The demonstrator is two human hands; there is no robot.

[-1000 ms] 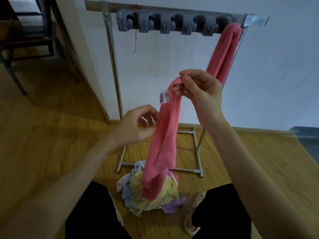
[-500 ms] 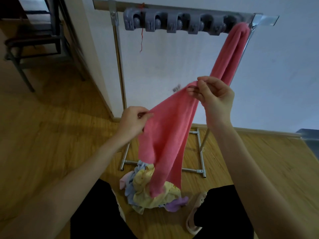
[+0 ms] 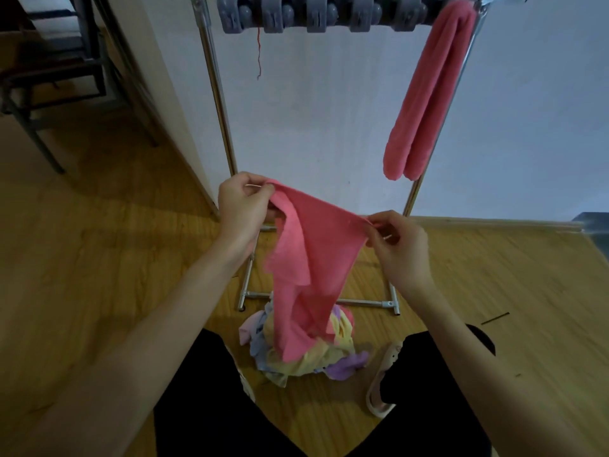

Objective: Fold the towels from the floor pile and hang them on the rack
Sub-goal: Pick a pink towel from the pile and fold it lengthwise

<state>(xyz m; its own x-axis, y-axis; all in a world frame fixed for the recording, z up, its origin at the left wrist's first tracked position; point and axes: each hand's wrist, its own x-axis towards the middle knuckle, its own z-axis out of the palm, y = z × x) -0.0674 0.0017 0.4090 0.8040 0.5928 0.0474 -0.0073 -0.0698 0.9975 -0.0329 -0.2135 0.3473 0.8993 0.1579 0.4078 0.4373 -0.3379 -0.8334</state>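
Head view: your left hand [image 3: 245, 206] and right hand [image 3: 400, 247] each pinch a top corner of the pink towel [image 3: 313, 258], hanging above the floor pile [image 3: 296, 354]. Light, limp, grippy: keep hold of the corners.

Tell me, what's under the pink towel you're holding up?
Under the pink towel, held by the left hand and right hand, lies the floor pile: yellow, blue and purple towels show. Its middle is covered.

Home room: wood-look floor [image 3: 99, 258], white wall [image 3: 329, 127], towel rack [image 3: 217, 94], slipper [image 3: 382, 387].
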